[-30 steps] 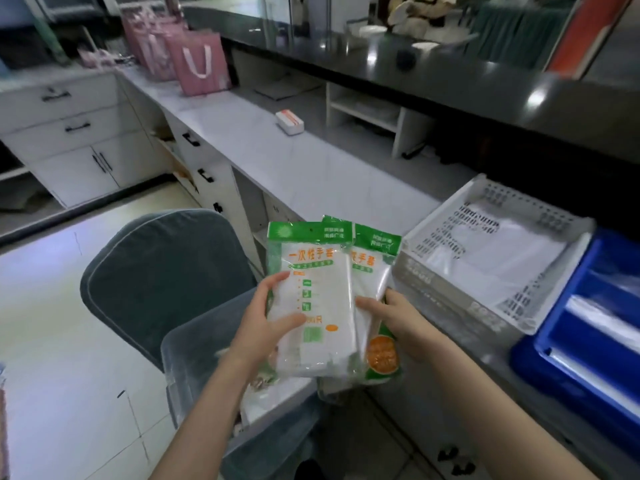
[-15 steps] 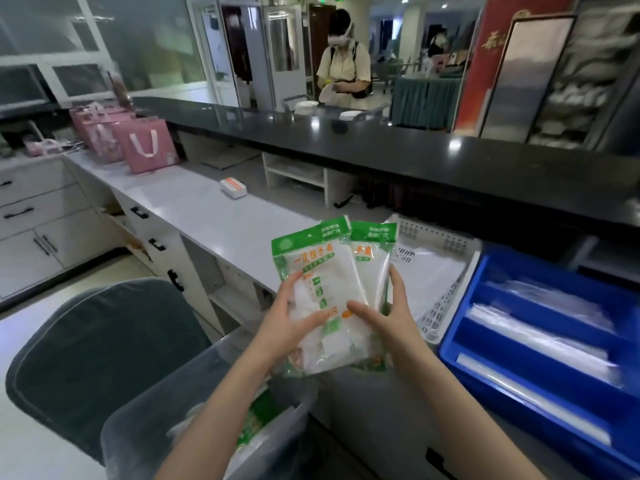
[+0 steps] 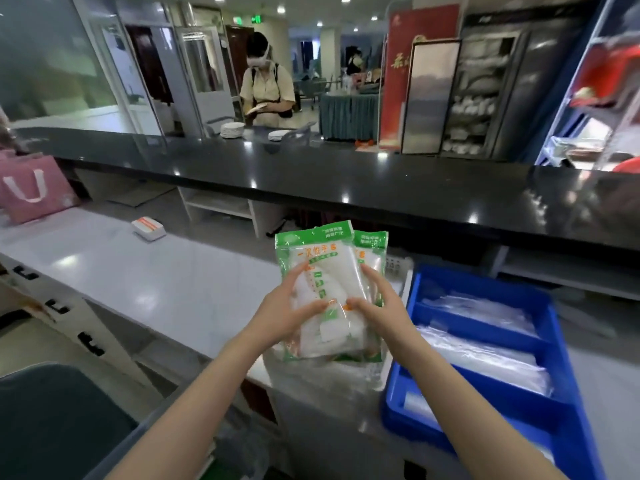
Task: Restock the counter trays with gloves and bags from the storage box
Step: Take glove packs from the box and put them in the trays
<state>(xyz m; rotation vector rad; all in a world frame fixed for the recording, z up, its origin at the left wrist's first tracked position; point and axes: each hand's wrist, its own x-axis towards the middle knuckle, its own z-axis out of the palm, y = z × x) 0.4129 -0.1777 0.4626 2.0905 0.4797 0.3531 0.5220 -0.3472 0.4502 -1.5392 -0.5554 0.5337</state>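
Note:
Two green-and-white glove packets (image 3: 329, 271) stand upright, one behind the other, over the white perforated tray (image 3: 398, 268) on the grey counter. My left hand (image 3: 287, 313) grips their left side and my right hand (image 3: 374, 306) grips their right side. The tray is mostly hidden behind the packets and my hands. To the right sits a blue divided tray (image 3: 485, 344) holding clear plastic bags. The clear storage box (image 3: 145, 445) is at the bottom left, below my left forearm.
A grey chair back (image 3: 52, 420) sits bottom left. A small white and orange box (image 3: 149, 229) lies on the grey counter, and a pink bag (image 3: 31, 192) stands at far left. A raised black counter (image 3: 346, 188) runs behind; a person stands beyond it.
Both hands carried the packets up from above the storage box to over the white tray. The view rose and turned toward the counter.

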